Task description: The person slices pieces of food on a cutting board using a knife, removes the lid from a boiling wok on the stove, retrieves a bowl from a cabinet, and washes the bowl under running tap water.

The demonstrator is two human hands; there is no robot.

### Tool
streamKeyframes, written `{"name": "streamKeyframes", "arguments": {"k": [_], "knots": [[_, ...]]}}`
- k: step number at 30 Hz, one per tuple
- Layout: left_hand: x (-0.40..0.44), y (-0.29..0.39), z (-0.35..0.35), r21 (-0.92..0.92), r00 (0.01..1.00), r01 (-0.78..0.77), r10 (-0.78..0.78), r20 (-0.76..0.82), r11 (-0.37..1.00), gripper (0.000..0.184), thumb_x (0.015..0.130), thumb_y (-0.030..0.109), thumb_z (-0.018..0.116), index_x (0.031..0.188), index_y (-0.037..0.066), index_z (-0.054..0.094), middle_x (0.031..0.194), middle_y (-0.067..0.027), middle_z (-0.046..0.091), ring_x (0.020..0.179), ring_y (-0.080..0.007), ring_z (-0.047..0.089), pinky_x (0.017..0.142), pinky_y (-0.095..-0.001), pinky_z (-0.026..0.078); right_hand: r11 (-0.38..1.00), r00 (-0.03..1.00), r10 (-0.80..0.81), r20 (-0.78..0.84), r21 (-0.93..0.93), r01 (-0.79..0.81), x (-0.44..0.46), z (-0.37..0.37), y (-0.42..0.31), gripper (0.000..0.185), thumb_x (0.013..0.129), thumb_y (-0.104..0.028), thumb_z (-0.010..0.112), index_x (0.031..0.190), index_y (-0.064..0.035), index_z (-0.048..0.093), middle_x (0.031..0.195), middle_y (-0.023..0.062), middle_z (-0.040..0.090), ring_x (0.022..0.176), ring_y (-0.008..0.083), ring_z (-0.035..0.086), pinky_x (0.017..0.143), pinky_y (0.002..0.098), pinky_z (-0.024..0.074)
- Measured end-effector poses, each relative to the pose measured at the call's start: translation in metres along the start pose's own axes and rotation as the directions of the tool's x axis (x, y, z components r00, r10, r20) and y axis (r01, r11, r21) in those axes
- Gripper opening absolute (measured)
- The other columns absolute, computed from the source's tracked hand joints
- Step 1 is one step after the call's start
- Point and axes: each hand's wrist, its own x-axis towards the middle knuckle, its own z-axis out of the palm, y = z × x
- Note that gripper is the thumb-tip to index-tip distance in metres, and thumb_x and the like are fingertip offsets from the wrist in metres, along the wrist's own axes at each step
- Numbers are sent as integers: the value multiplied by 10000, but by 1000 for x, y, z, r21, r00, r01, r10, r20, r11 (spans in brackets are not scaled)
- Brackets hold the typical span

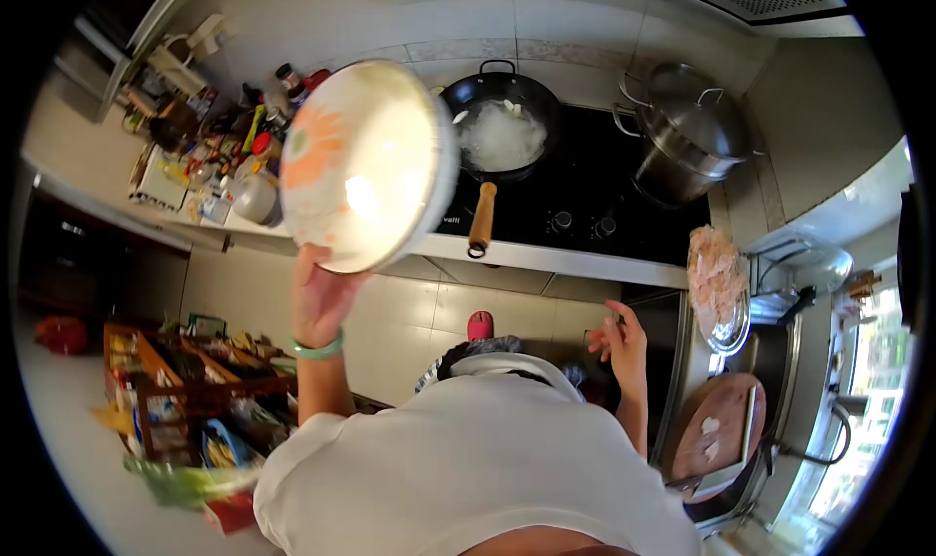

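Observation:
My left hand (325,307), with a green bangle on the wrist, grips the rim of a large white bowl (366,166) with orange flower decoration. The bowl is tilted, with its pale inside towards me, and a bright reflection lies on it. To the right of the bowl, a black wok (534,103) with a wooden handle (483,215) sits on the stove. Cloudy white liquid or steam (502,135) and a few pale pieces show in the wok. My right hand (617,342) hangs in the air by my side, fingers apart and holding nothing.
A lidded steel pot (687,132) stands at the right of the black stove (604,171). Beyond lie a plate of pinkish food (719,283) and a round cutting board (697,429) with a cleaver. Bottles and jars (258,152) crowd the left counter; a wooden rack (156,400) stands below.

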Motion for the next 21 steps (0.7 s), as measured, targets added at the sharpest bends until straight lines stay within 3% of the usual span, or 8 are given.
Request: {"name": "streamKeyframes", "arguments": {"k": [3,7,9,11,13,16,18,21], "knots": [[46,44,-85,114,1000,-18,18,-2,993,551,804,-1,502,1338,-22,366,1347,-162,466,1202,-359,479,1042,-537,406,984,989,131,-73,129,-121,26,30,19,323,969,-215,473,1225,-24,525,766,68,644,611,101,592,490,207,407],[145,48,-242,84,986,-20,34,-166,996,310,802,-61,524,1103,-128,489,1125,-190,590,1026,-326,591,990,-572,450,918,932,302,-199,323,-229,58,23,61,337,914,-267,593,1158,-33,589,778,35,635,660,100,587,560,200,421],[177,40,-278,101,975,9,14,-223,995,328,805,-59,519,1114,-147,457,1176,-211,549,1078,-350,554,1000,-577,442,858,925,233,-301,511,-50,62,5,85,345,889,-217,618,1150,6,584,904,73,659,848,158,642,754,261,508],[214,26,-336,10,947,45,-39,-318,999,382,798,-55,524,1144,-171,412,1272,-240,465,1160,-377,485,1029,-547,428,833,842,302,-448,553,-4,64,-16,92,303,891,-132,576,1138,44,573,955,109,659,864,202,649,791,289,522],[256,15,-401,-243,892,149,-236,-385,959,507,782,-60,523,1234,-191,335,1363,-267,358,1245,-408,394,1052,-516,417,746,707,393,-588,653,129,71,-41,115,209,898,-74,550,1058,56,583,903,110,655,826,203,656,749,287,544],[266,3,-387,-402,860,210,-364,-358,891,638,797,-94,478,1374,-152,212,1437,-295,248,1343,-459,238,1077,-481,389,814,546,405,-733,561,149,74,-79,140,170,910,-68,544,1021,56,583,863,116,647,784,202,660,690,276,560],[271,-9,-377,-379,864,208,-351,-361,902,632,796,-92,469,1370,-157,212,1446,-292,232,1344,-459,235,1074,-481,394,852,476,377,-795,499,159,83,-103,153,162,913,-73,550,1008,53,585,850,120,645,775,204,660,676,275,566],[280,-19,-373,-347,861,193,-328,-390,918,616,794,-69,471,1349,-173,226,1437,-283,253,1334,-451,261,1075,-476,398,776,351,545,-761,617,131,95,-132,174,219,922,-127,579,1041,56,558,895,146,635,771,231,657,673,285,582]]}}
